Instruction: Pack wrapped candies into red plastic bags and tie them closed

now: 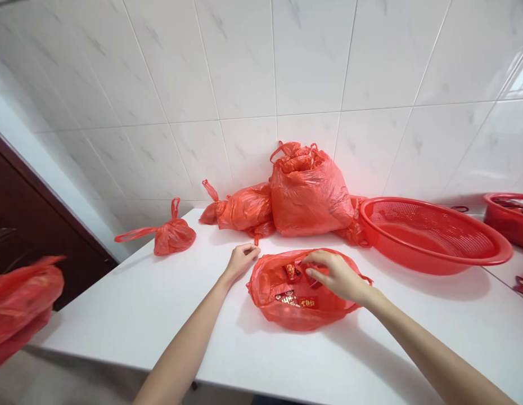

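Observation:
An open red plastic bag (282, 318) lies on the white table with its mouth spread wide. Inside it are a few small red wrapped sweets (292, 273) with gold lettering. My right hand (333, 273) reaches over the mouth from the right, thumb and fingers closed around a small red wrapped piece that is mostly hidden. At the bag's upper left rim is my left hand (241, 261), its fingers curled together. Whether they pinch the thin plastic there cannot be made out.
Behind the bag, a large filled red bag (312, 197) leans against the tiled wall, beside a smaller bag (247, 208). A small knotted bag (174, 236) sits left. A red plastic basket (434, 236) stands right. At the far left, another red bag (23, 304) hangs near a person's hand.

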### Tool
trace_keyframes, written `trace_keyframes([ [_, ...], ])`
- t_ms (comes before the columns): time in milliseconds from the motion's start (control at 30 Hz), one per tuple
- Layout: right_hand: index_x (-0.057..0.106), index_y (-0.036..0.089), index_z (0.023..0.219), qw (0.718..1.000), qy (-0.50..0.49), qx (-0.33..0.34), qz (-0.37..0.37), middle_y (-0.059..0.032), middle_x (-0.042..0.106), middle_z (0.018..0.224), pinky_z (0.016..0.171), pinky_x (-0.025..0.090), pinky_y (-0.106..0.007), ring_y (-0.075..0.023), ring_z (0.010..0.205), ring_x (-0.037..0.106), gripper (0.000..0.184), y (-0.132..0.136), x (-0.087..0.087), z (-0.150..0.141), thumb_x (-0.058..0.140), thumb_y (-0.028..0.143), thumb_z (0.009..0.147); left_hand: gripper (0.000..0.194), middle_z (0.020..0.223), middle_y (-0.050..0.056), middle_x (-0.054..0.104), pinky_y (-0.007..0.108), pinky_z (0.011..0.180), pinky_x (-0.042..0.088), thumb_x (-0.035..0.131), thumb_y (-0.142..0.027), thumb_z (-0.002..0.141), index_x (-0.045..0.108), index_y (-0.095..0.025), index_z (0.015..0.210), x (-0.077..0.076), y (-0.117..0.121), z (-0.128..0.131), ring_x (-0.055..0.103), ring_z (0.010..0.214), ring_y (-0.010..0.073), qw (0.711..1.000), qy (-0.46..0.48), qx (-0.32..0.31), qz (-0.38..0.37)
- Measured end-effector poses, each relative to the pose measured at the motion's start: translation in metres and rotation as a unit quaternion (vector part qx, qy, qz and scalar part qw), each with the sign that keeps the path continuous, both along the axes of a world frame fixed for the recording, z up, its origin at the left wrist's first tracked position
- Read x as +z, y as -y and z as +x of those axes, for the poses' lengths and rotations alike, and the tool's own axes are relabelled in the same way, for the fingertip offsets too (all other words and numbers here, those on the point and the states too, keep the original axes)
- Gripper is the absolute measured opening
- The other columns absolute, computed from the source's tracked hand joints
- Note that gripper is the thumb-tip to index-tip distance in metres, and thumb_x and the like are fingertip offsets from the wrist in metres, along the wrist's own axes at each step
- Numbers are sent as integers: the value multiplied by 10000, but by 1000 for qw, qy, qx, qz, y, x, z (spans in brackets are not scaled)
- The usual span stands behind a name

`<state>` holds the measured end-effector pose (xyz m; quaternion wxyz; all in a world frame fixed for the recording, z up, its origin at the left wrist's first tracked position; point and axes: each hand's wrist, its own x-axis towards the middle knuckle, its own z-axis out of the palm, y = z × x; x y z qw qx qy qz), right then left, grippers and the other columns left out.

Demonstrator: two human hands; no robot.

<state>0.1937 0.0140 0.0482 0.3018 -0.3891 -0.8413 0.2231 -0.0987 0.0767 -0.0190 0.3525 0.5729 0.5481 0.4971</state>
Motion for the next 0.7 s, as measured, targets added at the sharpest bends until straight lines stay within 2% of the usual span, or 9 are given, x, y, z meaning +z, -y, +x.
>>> trace_keyframes([
  [67, 709, 224, 985, 1000, -7, 4, 15, -87, 732, 1049, 856, 546, -391, -250, 960, 690, 227, 2, -5, 3, 499, 300, 944, 293, 625, 15, 639, 295, 675, 442, 703, -458, 606, 660, -168, 601, 2, 0, 1, 552, 637, 166, 1000, 6, 1, 3],
  [167, 708, 236, 1000, 997, -44, -40, 57, -109, 713, 1130, 919, 546, -412, -268, 1029, 692, 249, 9, -11, 24, 504, 374, 967, 325, 691, 34, 669, 299, 682, 463, 726, -485, 617, 681, -166, 661, 12, 3, 1, 583, 678, 181, 1000, 14, 1, 7],
  [267, 699, 257, 1079, 987, -62, -116, 96, -127, 660, 1276, 980, 531, -464, -311, 1164, 649, 279, 18, -21, 56, 582, 466, 936, 336, 779, 53, 696, 309, 758, 494, 698, -505, 695, 703, -176, 767, 33, 16, 1, 625, 770, 202, 999, 20, -3, 26],
  [367, 608, 269, 1266, 981, -66, -162, 85, -141, 626, 1348, 1012, 521, -507, -346, 1240, 606, 506, 26, -35, 83, 672, 560, 857, 368, 938, 82, 721, 336, 830, 512, 651, -519, 761, 705, -186, 907, 56, 44, 3, 653, 849, 223, 998, 12, -33, 50],
  [433, 547, 261, 1325, 980, -63, -180, 49, -152, 646, 1306, 962, 551, -515, -353, 1173, 642, 640, 28, -43, 93, 689, 617, 813, 409, 1082, 98, 715, 356, 871, 518, 658, -507, 775, 698, -197, 1038, 66, 70, 6, 661, 905, 238, 995, -37, -72, 57],
  [533, 495, 245, 1350, 982, -54, -176, -44, -112, 715, 1025, 813, 596, -475, -292, 875, 707, 694, 28, -46, 97, 669, 647, 812, 506, 1094, 86, 714, 367, 886, 522, 731, -471, 741, 674, -229, 1182, 72, 103, 11, 654, 933, 253, 983, -158, -70, 60],
  [600, 481, 235, 1350, 981, -65, -141, -117, -47, 687, 822, 724, 595, -438, -245, 713, 677, 678, 28, -42, 95, 657, 638, 833, 528, 1069, 76, 718, 349, 845, 527, 750, -422, 732, 665, -239, 1220, 72, 114, 11, 653, 918, 250, 974, -216, -46, 55],
  [700, 548, 206, 1270, 967, -124, -90, -203, 4, 604, 671, 582, 560, -361, -208, 614, 627, 621, 28, -26, 93, 687, 618, 826, 462, 861, 31, 701, 305, 718, 519, 686, -339, 770, 674, -233, 1219, 73, 115, 8, 635, 757, 202, 972, -229, -41, 35],
])
